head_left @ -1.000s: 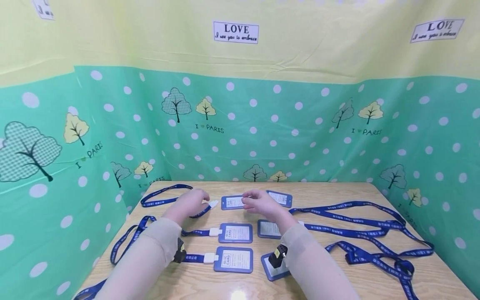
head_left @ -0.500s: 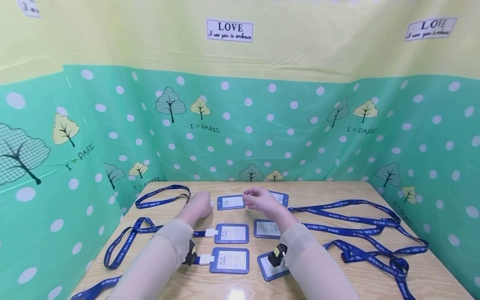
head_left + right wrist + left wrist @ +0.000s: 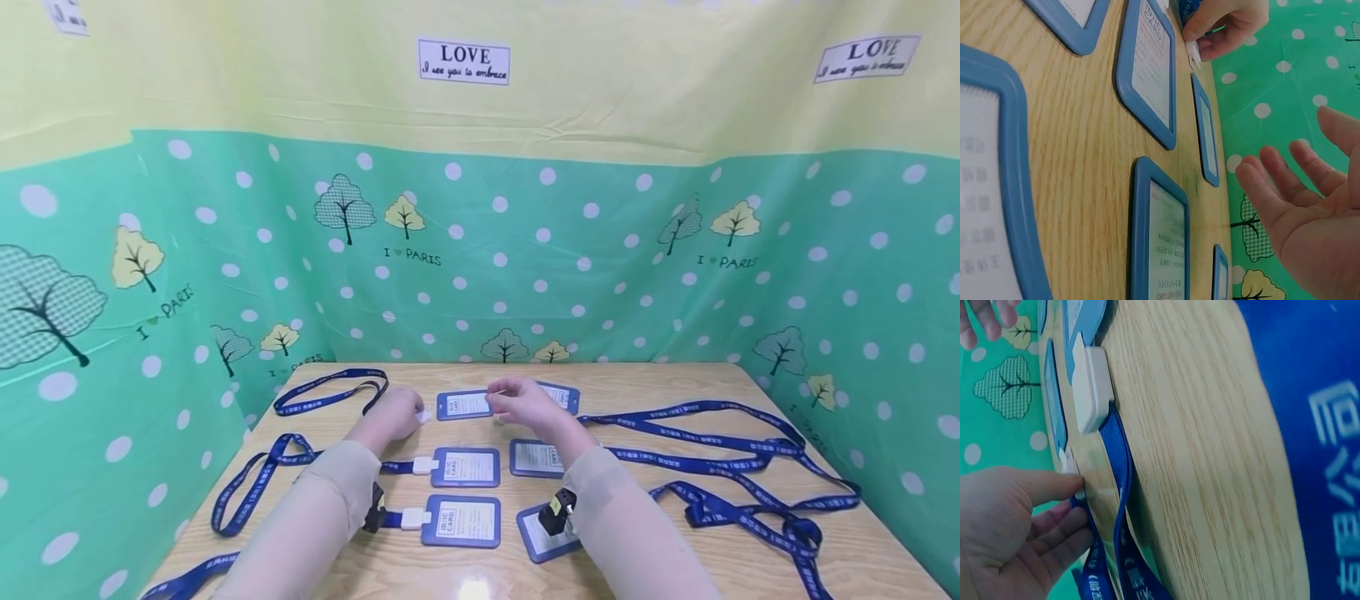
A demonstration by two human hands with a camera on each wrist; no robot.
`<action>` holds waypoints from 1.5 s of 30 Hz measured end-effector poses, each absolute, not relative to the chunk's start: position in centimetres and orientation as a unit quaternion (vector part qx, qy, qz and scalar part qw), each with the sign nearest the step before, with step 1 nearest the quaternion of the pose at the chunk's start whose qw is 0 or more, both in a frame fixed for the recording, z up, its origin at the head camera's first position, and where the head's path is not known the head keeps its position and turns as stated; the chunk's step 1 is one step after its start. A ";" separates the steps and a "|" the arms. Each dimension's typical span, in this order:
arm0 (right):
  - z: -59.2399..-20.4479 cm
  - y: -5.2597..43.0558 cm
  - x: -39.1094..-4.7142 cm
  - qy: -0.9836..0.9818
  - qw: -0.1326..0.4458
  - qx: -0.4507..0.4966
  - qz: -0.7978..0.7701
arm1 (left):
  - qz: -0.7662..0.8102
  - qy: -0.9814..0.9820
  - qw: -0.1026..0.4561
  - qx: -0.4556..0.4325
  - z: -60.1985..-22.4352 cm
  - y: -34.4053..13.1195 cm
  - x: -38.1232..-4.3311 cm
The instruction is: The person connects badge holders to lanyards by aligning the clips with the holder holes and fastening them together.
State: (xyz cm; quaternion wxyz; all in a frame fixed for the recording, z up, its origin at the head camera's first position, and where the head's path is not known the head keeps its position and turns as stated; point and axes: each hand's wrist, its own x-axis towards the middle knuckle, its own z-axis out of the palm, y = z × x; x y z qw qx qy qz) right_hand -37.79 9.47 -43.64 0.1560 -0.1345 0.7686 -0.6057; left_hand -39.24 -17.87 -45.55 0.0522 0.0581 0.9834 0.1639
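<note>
My left hand (image 3: 392,419) pinches the white plastic clip (image 3: 1068,465) of a blue printed lanyard (image 3: 1094,575) between thumb and fingers. Just right of the clip, a blue-framed ID card holder (image 3: 457,406) lies flat at the back of the table. In the left wrist view the clip's tip is at the holder's slotted end; whether it is hooked in is too small to tell. Over the holder's other end hovers my right hand (image 3: 1310,219), fingers spread and relaxed, holding nothing. That lanyard's loop (image 3: 300,407) lies at the back left.
Two card holders (image 3: 465,468) with clips attached lie nearer in the middle. Other holders (image 3: 534,457) lie to their right, one partly behind my right wrist. Tangled blue lanyards (image 3: 750,500) spread over the table's right side. Polka-dot curtains (image 3: 480,275) surround the table.
My left hand has moved right and lower, bringing the clip down from a tilted position towards the card holder's end. My right hand has stayed almost still.
</note>
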 end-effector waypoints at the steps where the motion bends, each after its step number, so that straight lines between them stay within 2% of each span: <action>1: -43.7 9.4 -37.8 0.770 0.156 -0.139 -0.603 | 0.163 0.983 0.050 0.065 -45.6 -18.0 -39.2; 9: -44.1 8.2 -37.5 0.782 0.168 -0.173 -0.575 | 0.166 0.981 0.041 0.085 -45.4 -19.0 -38.4; 16: -44.1 7.2 -37.0 0.778 0.190 -0.188 -0.569 | 0.186 0.980 0.052 0.049 -45.3 -19.6 -37.7; 24: -43.7 7.7 -36.8 0.786 0.179 -0.189 -0.561 | 0.184 0.980 0.052 0.045 -45.5 -19.4 -37.7; 27: -43.3 7.7 -36.9 0.804 0.159 -0.193 -0.540 | 0.185 0.980 0.052 0.041 -45.4 -19.5 -37.6; 34: -42.1 7.4 -37.4 0.879 0.070 -0.227 -0.414 | 0.178 0.982 0.053 0.035 -45.1 -19.9 -37.5; 45: -38.9 6.6 -39.0 0.919 -0.001 -0.279 -0.279 | 0.184 0.980 0.067 0.019 -45.3 -19.7 -38.0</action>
